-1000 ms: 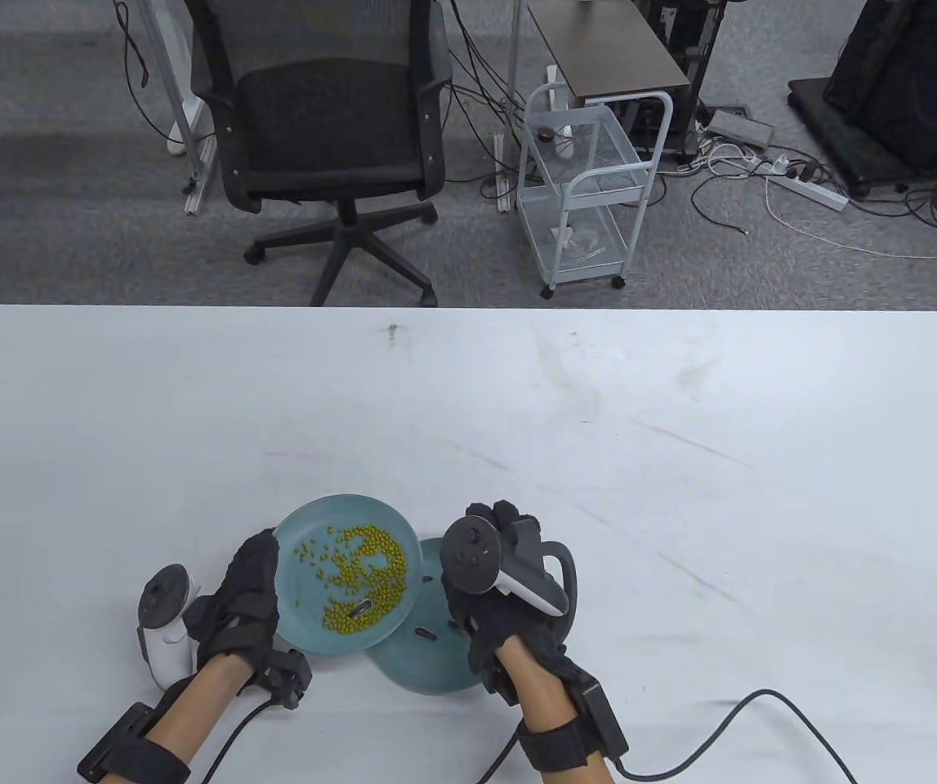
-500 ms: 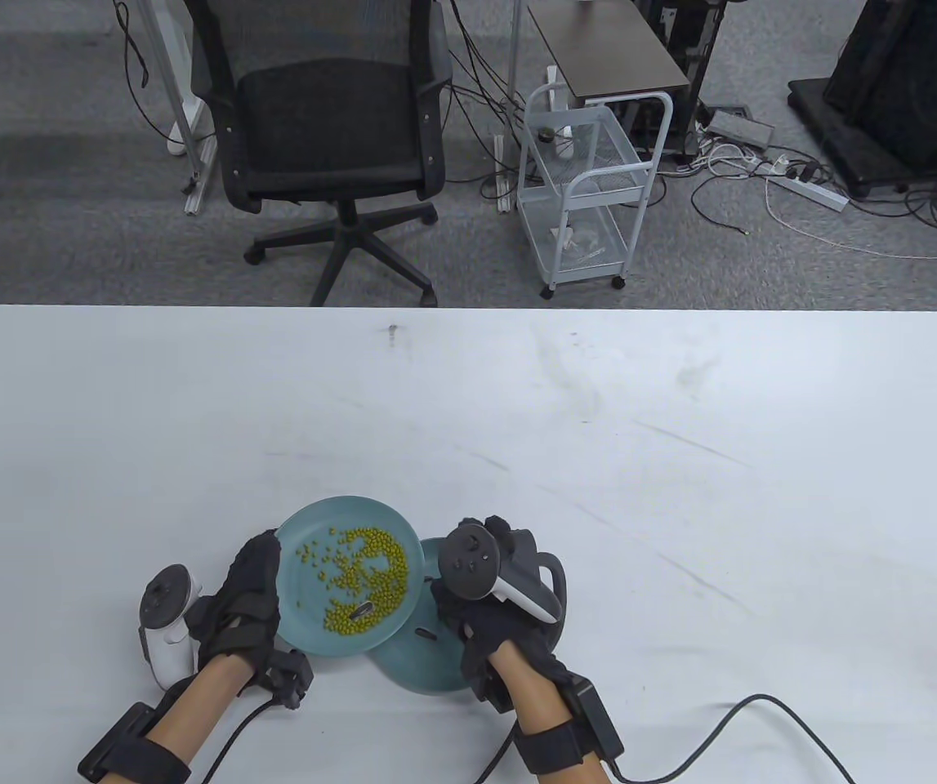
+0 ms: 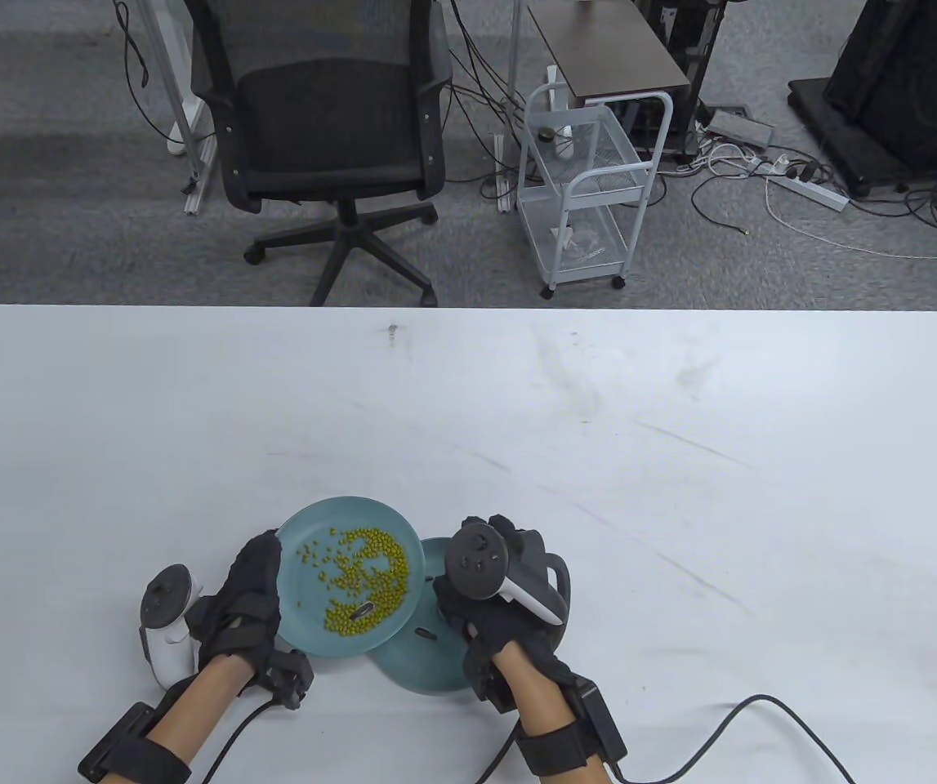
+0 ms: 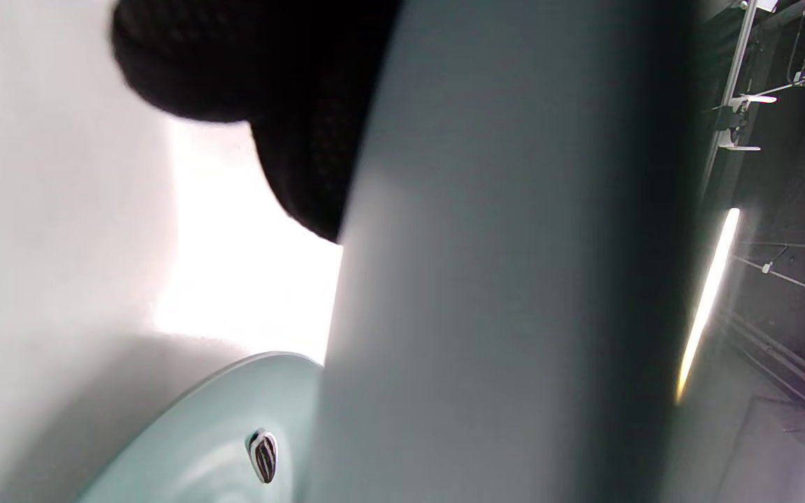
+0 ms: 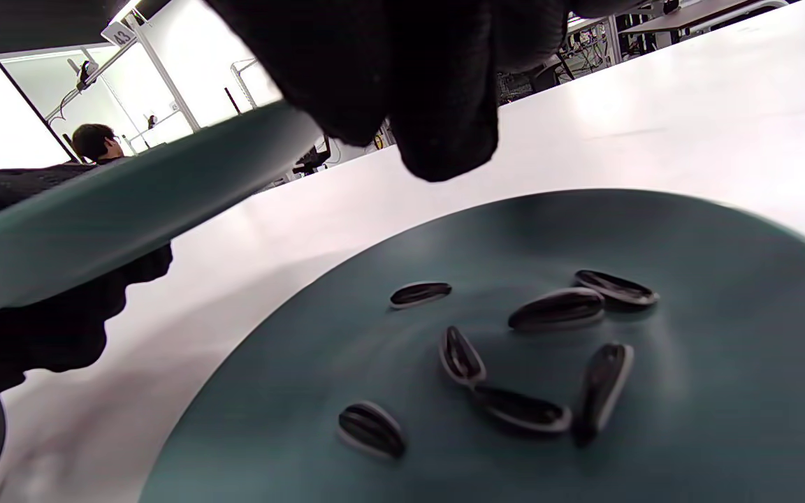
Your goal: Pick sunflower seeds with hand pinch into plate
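Observation:
My left hand [image 3: 252, 588] grips the left rim of a teal plate [image 3: 305, 592] and holds it tilted above the table. Green beans [image 3: 370, 572] and one sunflower seed [image 3: 362, 609] lie in it. Its right edge overlaps a second teal plate [image 3: 427, 665] lying flat with a seed [image 3: 424, 633] showing. My right hand [image 3: 448, 600] hovers over that flat plate. In the right wrist view its fingertips [image 5: 444, 140] are bunched together, no seed showing between them, above several seeds [image 5: 556, 307] on the flat plate [image 5: 724, 314]. The left wrist view shows the held plate's underside [image 4: 500, 279].
The two plates sit near the front edge of the white table [image 3: 599, 425]. A black cable [image 3: 729, 719] trails from my right wrist across the table's front right. An office chair [image 3: 321, 122] and a white wire cart [image 3: 582, 188] stand beyond the far edge.
My right hand has shifted slightly left and toward me over the flat plate. The left hand and the tilted plate have stayed put.

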`<control>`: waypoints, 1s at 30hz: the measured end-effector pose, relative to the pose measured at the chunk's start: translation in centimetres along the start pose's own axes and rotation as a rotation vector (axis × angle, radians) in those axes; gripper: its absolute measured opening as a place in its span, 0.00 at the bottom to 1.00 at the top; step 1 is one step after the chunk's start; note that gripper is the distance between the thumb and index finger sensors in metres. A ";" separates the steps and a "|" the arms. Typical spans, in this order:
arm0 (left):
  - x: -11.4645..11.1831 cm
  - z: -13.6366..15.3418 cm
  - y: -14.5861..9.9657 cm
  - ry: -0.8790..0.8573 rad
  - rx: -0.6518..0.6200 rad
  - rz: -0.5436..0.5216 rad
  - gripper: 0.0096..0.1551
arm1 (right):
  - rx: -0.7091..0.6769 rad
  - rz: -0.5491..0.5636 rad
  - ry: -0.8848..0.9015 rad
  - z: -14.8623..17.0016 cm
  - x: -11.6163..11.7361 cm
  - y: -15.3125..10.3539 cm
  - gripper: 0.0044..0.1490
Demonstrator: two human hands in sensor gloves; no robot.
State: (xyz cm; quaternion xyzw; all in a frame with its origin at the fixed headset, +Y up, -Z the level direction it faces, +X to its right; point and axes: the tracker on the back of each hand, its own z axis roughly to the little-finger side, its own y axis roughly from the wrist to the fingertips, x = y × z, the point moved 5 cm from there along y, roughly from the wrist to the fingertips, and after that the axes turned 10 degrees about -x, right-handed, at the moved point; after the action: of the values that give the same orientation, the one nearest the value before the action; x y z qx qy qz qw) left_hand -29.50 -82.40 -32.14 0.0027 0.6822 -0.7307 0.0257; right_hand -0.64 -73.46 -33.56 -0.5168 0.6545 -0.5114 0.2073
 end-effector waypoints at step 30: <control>-0.4 0.1 -0.1 -0.001 -0.002 0.006 0.27 | -0.287 -0.169 -0.112 -11.2 2.2 5.4 0.26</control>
State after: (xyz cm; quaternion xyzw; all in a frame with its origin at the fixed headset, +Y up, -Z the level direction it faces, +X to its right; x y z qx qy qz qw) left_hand -29.09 -82.50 -32.03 0.0040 0.6830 -0.7299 0.0282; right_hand -12.91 -70.66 -33.40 -0.6220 0.6624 -0.3989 0.1237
